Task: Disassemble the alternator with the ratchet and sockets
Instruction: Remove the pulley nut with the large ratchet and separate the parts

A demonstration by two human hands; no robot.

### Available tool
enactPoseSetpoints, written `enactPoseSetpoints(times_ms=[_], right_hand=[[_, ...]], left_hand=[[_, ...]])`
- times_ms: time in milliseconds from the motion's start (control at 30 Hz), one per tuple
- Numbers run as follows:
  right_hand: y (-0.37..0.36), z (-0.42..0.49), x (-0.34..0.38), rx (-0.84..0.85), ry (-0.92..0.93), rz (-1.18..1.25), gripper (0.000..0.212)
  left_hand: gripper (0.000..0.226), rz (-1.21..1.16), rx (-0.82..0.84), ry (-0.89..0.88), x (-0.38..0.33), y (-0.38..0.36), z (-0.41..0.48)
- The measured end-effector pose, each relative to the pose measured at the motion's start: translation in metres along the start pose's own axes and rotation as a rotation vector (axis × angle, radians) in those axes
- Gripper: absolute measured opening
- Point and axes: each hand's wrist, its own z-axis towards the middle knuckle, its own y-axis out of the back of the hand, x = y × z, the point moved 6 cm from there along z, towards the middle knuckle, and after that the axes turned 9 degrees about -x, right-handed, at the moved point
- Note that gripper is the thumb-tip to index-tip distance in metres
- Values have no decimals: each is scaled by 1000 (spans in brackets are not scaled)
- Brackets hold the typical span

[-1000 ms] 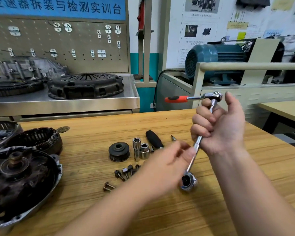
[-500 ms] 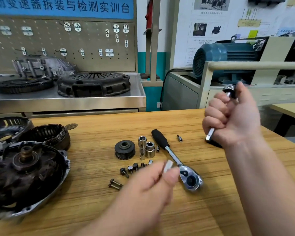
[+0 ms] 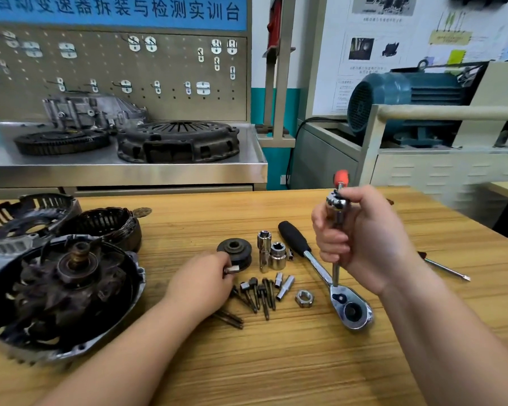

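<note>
The alternator is already well apart. Its front housing [image 3: 71, 344], with the rotor [image 3: 77, 268] seated in it, lies at the left edge of the tabletop [image 3: 305, 370]. The stator [image 3: 106, 227] and the rear cover [image 3: 27, 212] sit just behind it, toward the far-left corner. Mid-tabletop are the pulley [image 3: 234, 253], two upright sockets [image 3: 272, 253], a cluster of bolts [image 3: 257, 293] and a loose nut [image 3: 304, 298]. The left hand [image 3: 200, 284] is low beside the pulley, with thumb and fingers pinching a small socket [image 3: 231, 270]; whether it is being lifted or set down cannot be told. The right hand [image 3: 361, 244] is clenched around a small ratchet [image 3: 336, 202] held upright above the tabletop, orange grip on top. The bare end of its extension bar [image 3: 335, 273] pokes out below the fist. Just beside that end, a large ratchet [image 3: 351, 310] with a black handle lies flat. A screwdriver [image 3: 446, 269] lies toward the right edge. This looks like a socket change between fasteners. The next move likely calls for bringing the right-sized socket squarely onto the extension's end and pressing it home, then carrying the tool to whatever fixing remains on the housing.
</note>
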Motion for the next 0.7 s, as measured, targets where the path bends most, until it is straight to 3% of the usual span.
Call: enactPoseSetpoints(times_ms=[200,333,400,500,600,700], right_hand=[[-6,-6,3,54,22,75,39],[-16,-10,1,103,2,123,49],[-23,-13,2,114,54,183,46],[-27,-16,4,128,68,333,40],[-25,-17,5,132,1,525,38],[-23,-18,0,75,-84,677,34]], left_hand=[[34,14,-62,-60,-8,9,-4],[11,-489,-207,-149,-42,51,-19],[15,-806,-110,-193,-66,60,-32],[36,-1050,52,-181,-88,53,-49],[27,-1097,125,-137,-94,43,-55],[21,-923,69,-228,-96,42,-56]])
